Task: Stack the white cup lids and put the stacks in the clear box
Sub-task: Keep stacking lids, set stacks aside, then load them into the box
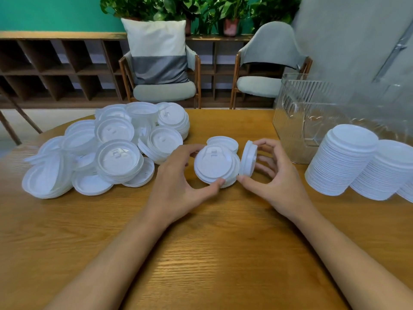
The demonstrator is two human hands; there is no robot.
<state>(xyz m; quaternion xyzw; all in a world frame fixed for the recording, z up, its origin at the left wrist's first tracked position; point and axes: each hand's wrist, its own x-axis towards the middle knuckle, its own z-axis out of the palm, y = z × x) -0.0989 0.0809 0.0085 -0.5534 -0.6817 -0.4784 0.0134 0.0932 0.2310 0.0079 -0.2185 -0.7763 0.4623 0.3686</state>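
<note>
From the head view, at the middle of the table (pixel 201 242), the left hand (pixel 178 175) grips a small stack of lids (pixel 214 164), with the thumb under its near rim and the fingers curled over the far rim. The right hand (pixel 274 175) pinches a single lid (pixel 248 158) standing on edge just beside that stack. A loose heap of lids (pixel 107 148) lies toward the far left edge. Tall finished stacks (pixel 344 162) stand at the right edge, in front of the clear box (pixel 297 113).

One wide-angle camera, worn on a person's head, faces forward and down across a wooden table (pixel 201 253), close over the left hand (pixel 178 186) and right hand (pixel 276 177) at centre frame; the view reaches two chairs (pixel 164 91) and a green wall (pixel 55 14) at the far side.
</note>
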